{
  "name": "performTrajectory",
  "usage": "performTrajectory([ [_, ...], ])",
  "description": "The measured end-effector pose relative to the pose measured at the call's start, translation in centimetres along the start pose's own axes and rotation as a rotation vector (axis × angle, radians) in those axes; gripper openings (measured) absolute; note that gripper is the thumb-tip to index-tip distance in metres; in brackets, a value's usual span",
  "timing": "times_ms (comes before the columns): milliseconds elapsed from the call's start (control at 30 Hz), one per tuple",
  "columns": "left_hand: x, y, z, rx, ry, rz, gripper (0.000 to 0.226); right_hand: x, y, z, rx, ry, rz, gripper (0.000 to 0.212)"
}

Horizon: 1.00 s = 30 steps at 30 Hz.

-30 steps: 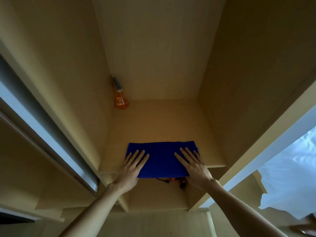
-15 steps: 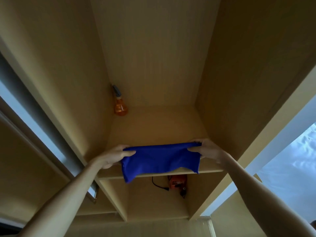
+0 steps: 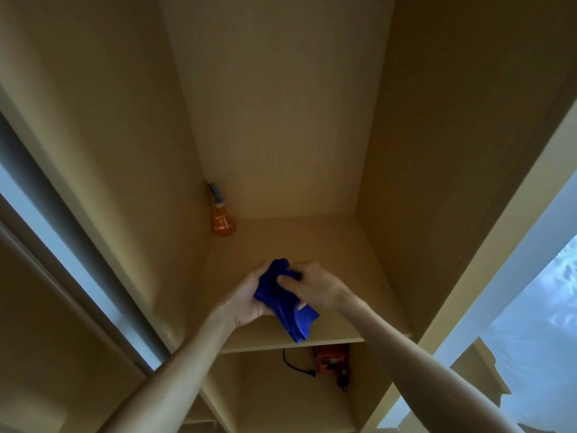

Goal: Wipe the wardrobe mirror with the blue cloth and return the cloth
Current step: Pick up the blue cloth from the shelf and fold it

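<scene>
Since half a second ago the blue cloth (image 3: 282,303) has been bunched between both hands, left hand (image 3: 249,300) and right hand (image 3: 315,287), fingers closed on it above the wardrobe shelf (image 3: 349,267). An orange spray bottle (image 3: 222,218) stands in the back-left corner; the orange tool (image 3: 331,359) below is half hidden.

The 1 head camera is looking forward and down into the wardrobe (image 3: 281,120), close, its shelf (image 3: 312,239) sitting toward 6 o'clock.

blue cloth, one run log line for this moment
blue cloth: bunched, over shelf | left hand: gripping | right hand: gripping | spray bottle: back-left corner
</scene>
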State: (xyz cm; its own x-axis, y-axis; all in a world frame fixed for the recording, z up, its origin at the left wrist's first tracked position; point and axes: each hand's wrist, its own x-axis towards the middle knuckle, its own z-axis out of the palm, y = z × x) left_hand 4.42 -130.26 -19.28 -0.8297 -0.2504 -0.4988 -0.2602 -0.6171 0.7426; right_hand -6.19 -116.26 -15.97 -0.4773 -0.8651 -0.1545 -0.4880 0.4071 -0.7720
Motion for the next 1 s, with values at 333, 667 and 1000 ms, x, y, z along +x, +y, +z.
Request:
performTrajectory([
  [333, -0.9, 0.4, 0.4, -0.332, 0.152, 0.157, 0.036, -0.5, 3.4, -0.4, 0.477, 0.251, 0.039, 0.020],
  [667, -1.6, 1.6, 2.6, -0.466, -0.093, 0.250, 0.040, 0.4, 5.5, -0.3, 1.334, -0.123, 0.347, 0.081],
  [1000, -3.1, 1.5, 2.9, -0.331, -0.071, 0.268, 0.046, 1.4, 5.3, -3.3, 1.409, -0.035, 0.275, 0.058],
])
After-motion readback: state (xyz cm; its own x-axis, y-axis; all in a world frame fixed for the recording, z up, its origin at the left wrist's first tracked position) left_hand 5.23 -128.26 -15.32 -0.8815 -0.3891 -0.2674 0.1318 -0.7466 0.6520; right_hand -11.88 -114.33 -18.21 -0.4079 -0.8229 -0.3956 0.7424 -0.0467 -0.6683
